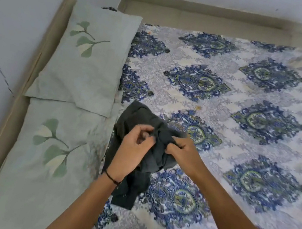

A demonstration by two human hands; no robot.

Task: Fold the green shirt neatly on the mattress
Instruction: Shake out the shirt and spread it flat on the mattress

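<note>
The dark green shirt (141,117) is bunched up and held above the mattress (239,148), near its left side beside the pillows. My left hand (133,147) grips a fold of the cloth with curled fingers. My right hand (182,149) pinches the fabric just to the right, the two hands close together. Part of the shirt hangs down below my left wrist, which wears a thin black band. The mattress carries a sheet with blue and green medallions on white.
Two pale green pillows with leaf prints, the far pillow (87,60) and the near pillow (44,157), lie along the left edge against a beige frame. White walls (13,13) and a beige ledge (211,15) border the bed at left and back.
</note>
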